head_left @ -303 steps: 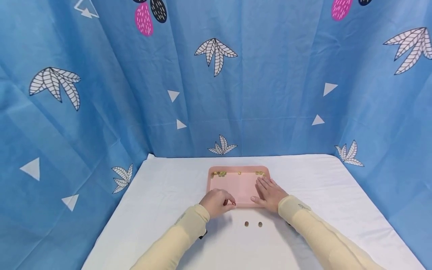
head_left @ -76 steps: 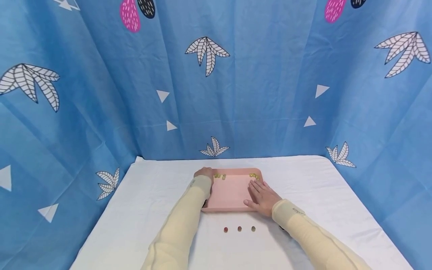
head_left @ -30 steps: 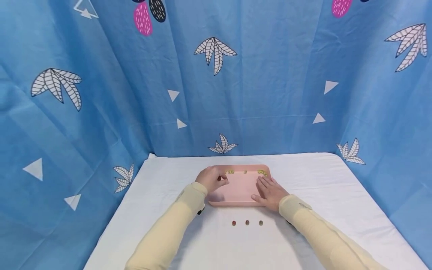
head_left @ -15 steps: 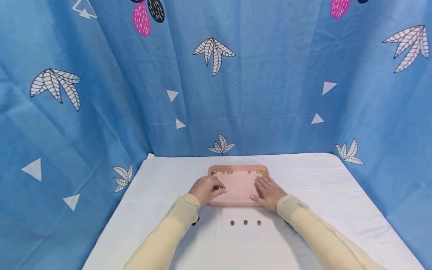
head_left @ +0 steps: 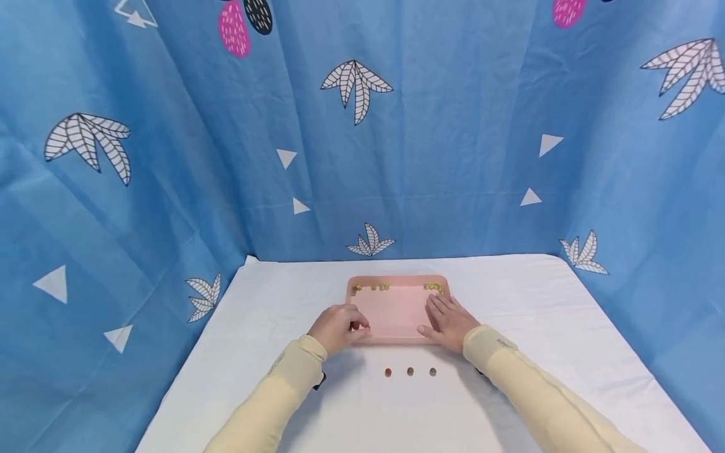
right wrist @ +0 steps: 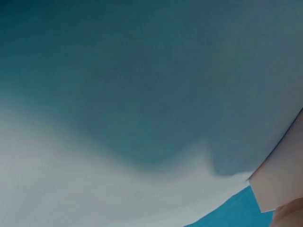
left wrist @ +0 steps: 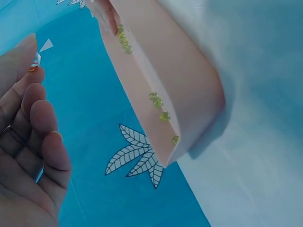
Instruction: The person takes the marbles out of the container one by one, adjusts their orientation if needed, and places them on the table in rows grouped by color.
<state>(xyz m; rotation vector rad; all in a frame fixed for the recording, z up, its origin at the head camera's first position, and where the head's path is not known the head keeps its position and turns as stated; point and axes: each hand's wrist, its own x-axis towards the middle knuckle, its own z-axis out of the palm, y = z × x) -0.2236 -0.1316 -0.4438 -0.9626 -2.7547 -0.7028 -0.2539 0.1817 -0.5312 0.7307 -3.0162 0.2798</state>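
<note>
Between thumb and index finger, my left hand [head_left: 338, 327] pinches a small clear glass marble with an orange-red core [left wrist: 35, 63]. It hovers over the front left part of a shallow pink tray [head_left: 396, 341]. My right hand [head_left: 453, 324] rests on the tray's right edge, its fingers straight and reaching inside. Several yellow-green marbles lie along the back wall: one group at the right [left wrist: 124, 41], others toward the left [left wrist: 156, 100]. On the table before the tray, a reddish marble [head_left: 387, 372], a brownish marble [head_left: 410, 371] and a greenish marble [head_left: 433, 372] form a spaced row.
A white cloth [head_left: 510, 289] covers the table. Blue patterned curtains [head_left: 453, 157] hang behind it and at both sides. The right wrist view shows mostly shaded cloth, with a tray corner [right wrist: 279, 175] at lower right.
From the tray's back left, my left hand has come forward with a marble pinched. One loose marble has rolled right to the right-hand group. The reddish marble joined the row since ten seconds ago.
</note>
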